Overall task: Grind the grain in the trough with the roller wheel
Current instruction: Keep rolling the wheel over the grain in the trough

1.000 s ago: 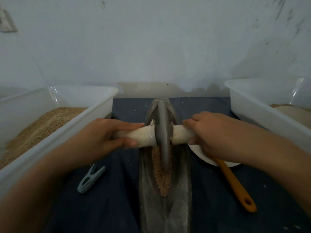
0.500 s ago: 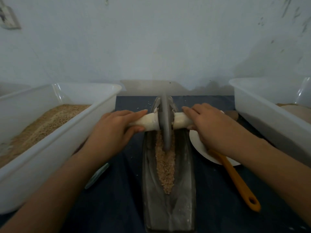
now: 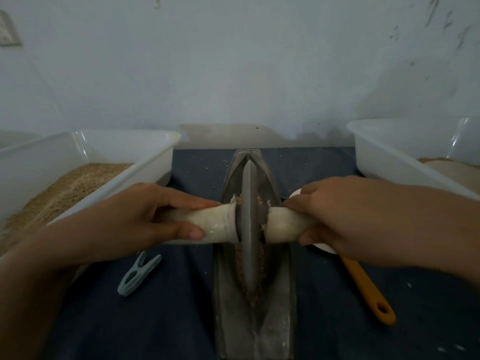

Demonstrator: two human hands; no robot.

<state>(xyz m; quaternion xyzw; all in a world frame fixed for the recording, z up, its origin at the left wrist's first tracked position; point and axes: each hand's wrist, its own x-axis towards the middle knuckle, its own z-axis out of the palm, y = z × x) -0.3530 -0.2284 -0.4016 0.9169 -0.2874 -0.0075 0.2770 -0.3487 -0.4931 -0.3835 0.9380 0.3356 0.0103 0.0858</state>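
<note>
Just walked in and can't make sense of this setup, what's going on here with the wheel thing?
A person is grinding grain by hand. The left hand and right hand each grip one end of the pale handle that runs through a grey roller wheel. The wheel stands upright in a long metal trough on a dark cloth, with brownish grain lying in the groove along its sides. A white tub on the left holds more grain. A clothespin and an orange-handled utensil lie unused alongside.

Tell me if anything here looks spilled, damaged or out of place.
A few pale grains lie scattered on the dark cloth beyond the trough. The white wrapping on the roller's handle is frayed beside the wheel. A grey clothes peg lies loose by the left hand.
</note>
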